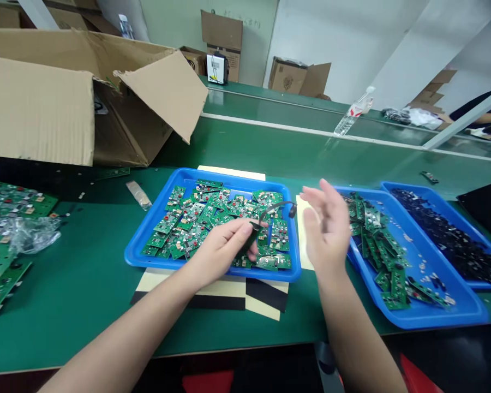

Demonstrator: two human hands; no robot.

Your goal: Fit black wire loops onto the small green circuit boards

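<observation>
My left hand (221, 245) is closed, pinching a dark flat board (249, 241) between thumb and fingers above the middle blue tray (131, 255). From the board a short black cable (276, 205) arcs to the right and ends in a small black connector (293, 210). My right hand (327, 232), slightly blurred, is raised just right of that connector with its fingers apart and nothing in them. Below my left hand, many small green circuit boards (188, 215) lie heaped in the tray. My fingers partly hide the held board.
At right, one blue tray (433, 314) holds boards and small loose parts; another (485, 285) holds black parts. Larger green board panels (8, 218) and a clear plastic bag (35, 234) lie left. An open carton (36, 109) and a leaning bottle (354, 113) are farther back.
</observation>
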